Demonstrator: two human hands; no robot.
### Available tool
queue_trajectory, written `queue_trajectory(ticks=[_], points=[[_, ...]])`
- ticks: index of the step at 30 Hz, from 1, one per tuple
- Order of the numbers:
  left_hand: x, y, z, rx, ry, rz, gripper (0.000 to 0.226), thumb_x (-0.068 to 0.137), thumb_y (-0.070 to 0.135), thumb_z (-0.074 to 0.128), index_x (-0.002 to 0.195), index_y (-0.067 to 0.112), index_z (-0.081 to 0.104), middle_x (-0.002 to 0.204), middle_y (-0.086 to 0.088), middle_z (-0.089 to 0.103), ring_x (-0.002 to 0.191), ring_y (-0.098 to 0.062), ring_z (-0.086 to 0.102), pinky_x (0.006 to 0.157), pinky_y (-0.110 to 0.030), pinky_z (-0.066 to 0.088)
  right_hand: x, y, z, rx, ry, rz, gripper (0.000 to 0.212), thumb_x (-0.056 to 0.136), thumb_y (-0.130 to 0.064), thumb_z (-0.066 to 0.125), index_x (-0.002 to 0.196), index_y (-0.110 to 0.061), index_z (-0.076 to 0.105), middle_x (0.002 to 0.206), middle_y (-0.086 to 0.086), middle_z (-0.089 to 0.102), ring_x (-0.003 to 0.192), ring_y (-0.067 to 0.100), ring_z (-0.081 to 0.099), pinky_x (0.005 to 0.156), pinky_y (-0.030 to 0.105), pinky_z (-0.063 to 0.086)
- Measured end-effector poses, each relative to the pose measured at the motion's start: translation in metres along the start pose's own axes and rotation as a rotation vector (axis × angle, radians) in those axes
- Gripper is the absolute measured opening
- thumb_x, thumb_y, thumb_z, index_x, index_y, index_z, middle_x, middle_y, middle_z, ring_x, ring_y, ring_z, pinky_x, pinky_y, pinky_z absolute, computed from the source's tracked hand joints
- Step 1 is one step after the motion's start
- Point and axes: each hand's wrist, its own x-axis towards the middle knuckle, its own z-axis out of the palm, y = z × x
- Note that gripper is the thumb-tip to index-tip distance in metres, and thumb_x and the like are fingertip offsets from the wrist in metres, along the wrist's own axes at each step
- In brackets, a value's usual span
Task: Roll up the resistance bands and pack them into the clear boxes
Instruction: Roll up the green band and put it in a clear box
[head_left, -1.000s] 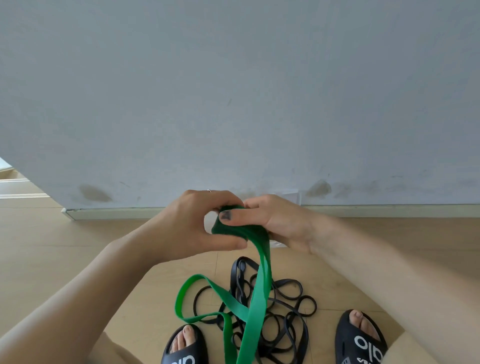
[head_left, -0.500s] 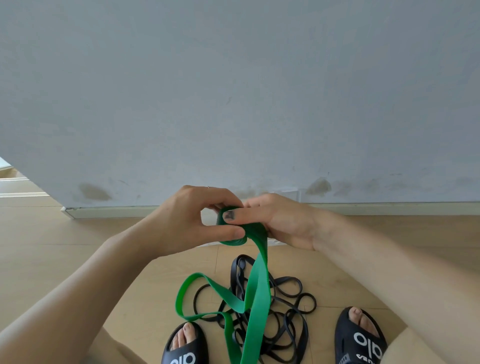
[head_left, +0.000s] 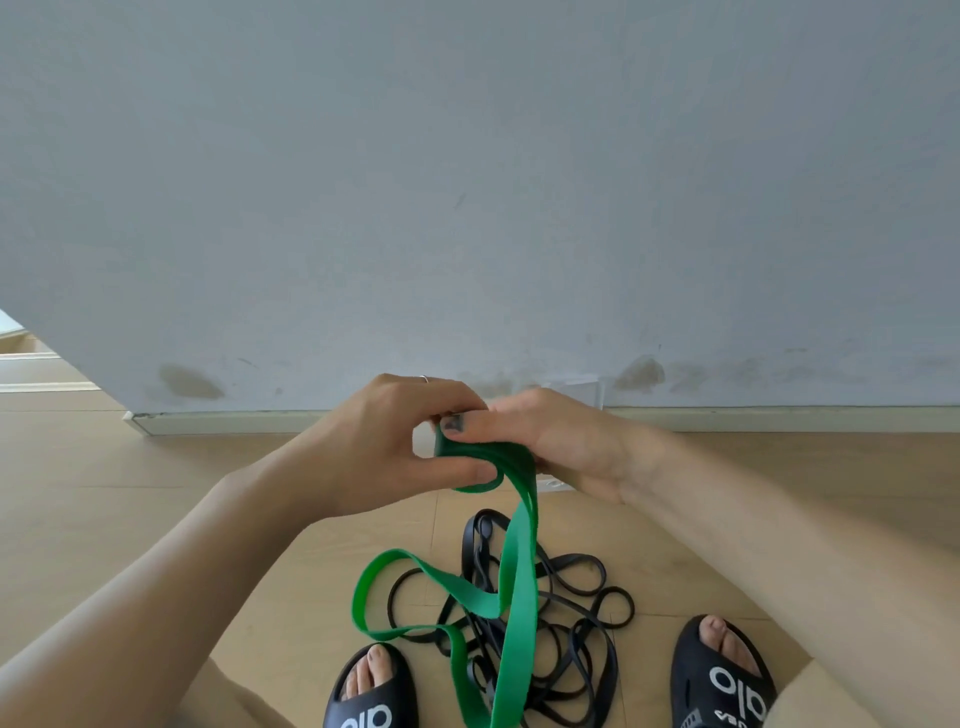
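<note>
1. The left hand (head_left: 384, 447) sits left of centre, above the floor (head_left: 104, 493); its thumb and fingers (head_left: 467, 472) are curled together and pinch the left side of a small coil started in the green resistance band (head_left: 511, 571).
2. That band is a flat, wide loop; the coil sits between the two hands, and the free length hangs down and trails onto the floor between the black slides (head_left: 371, 691), looping out to the left.
3. I judge it light, soft and springy; a rubbery strip like this would likely uncoil if let go, so the hold belongs on the coil's flat faces, with the tail kept under light tension.
4. Beneath it lies a tangle of thin black resistance bands (head_left: 571, 597) on the floor; these look limp and easily snagged.
5. The right hand (head_left: 561, 441) has its thumb pressed on top of the coil, its other fingers curled behind it, clamped on the band.
6. A clear box (head_left: 584, 391) seems to stand behind the hands, by the wall (head_left: 467, 182); it is mostly hidden.
</note>
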Motion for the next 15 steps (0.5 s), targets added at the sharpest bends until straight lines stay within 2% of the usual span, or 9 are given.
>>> queue_trajectory(ticks=[2,4,5,6,9,12,15], points=[[0.0,0.0,0.0,-0.057,0.024,0.024,0.023,0.086,0.04,0.077,0.103,0.027,0.071,0.092,0.012,0.071,0.091,-0.014,0.067,0.078,-0.024,0.05,-0.002,-0.003,-0.001,-0.002,-0.027,-0.014,0.074,0.083,-0.065,0.069,0.119,0.0,0.068,0.096,0.011,0.067,0.088,0.026,0.061,0.091,0.04,0.044],[-0.001,-0.001,-0.003,-0.088,0.026,0.039,0.019,0.088,0.034,0.075,0.103,0.024,0.071,0.09,0.008,0.072,0.09,-0.019,0.068,0.08,-0.027,0.051,-0.006,-0.006,-0.006,0.013,-0.115,0.006,0.064,0.093,-0.062,0.059,0.128,-0.009,0.067,0.117,0.017,0.071,0.109,0.039,0.063,0.103,0.046,0.045],[-0.002,-0.001,-0.004,-0.093,0.017,0.039,0.018,0.088,0.032,0.075,0.104,0.024,0.071,0.091,0.007,0.072,0.091,-0.019,0.068,0.081,-0.028,0.052,-0.008,-0.008,-0.009,0.018,-0.155,0.005,0.055,0.099,-0.056,0.055,0.13,-0.012,0.067,0.125,0.016,0.071,0.12,0.036,0.063,0.11,0.048,0.043],[-0.002,-0.002,-0.004,-0.098,0.005,0.034,0.018,0.089,0.031,0.074,0.105,0.025,0.071,0.091,0.008,0.073,0.092,-0.019,0.068,0.082,-0.03,0.052,-0.01,-0.009,-0.011,0.016,-0.183,-0.003,0.048,0.103,-0.049,0.052,0.13,-0.013,0.068,0.126,0.014,0.072,0.124,0.031,0.064,0.113,0.048,0.041],[-0.002,-0.003,-0.003,-0.081,-0.034,-0.003,0.023,0.087,0.036,0.076,0.109,0.03,0.07,0.097,0.011,0.074,0.098,-0.015,0.069,0.087,-0.03,0.053,-0.01,-0.007,-0.007,-0.036,-0.144,-0.022,0.042,0.102,-0.045,0.057,0.118,-0.011,0.074,0.113,0.012,0.077,0.112,0.026,0.072,0.108,0.044,0.047],[-0.001,0.0,0.0,-0.017,-0.042,-0.013,0.025,0.083,0.044,0.074,0.107,0.034,0.072,0.096,0.015,0.073,0.095,-0.011,0.068,0.081,-0.025,0.051,-0.006,-0.003,0.0,-0.082,-0.073,-0.026,0.054,0.093,-0.053,0.066,0.116,-0.004,0.073,0.109,0.015,0.077,0.109,0.029,0.073,0.11,0.049,0.049],[0.0,-0.004,-0.002,0.047,-0.03,-0.036,0.022,0.086,0.045,0.069,0.106,0.037,0.071,0.093,0.019,0.071,0.091,-0.007,0.066,0.076,-0.021,0.049,-0.009,-0.003,0.0,-0.155,-0.064,-0.027,0.053,0.088,-0.058,0.069,0.124,-0.019,0.068,0.11,0.002,0.078,0.11,0.016,0.072,0.108,0.043,0.049]])
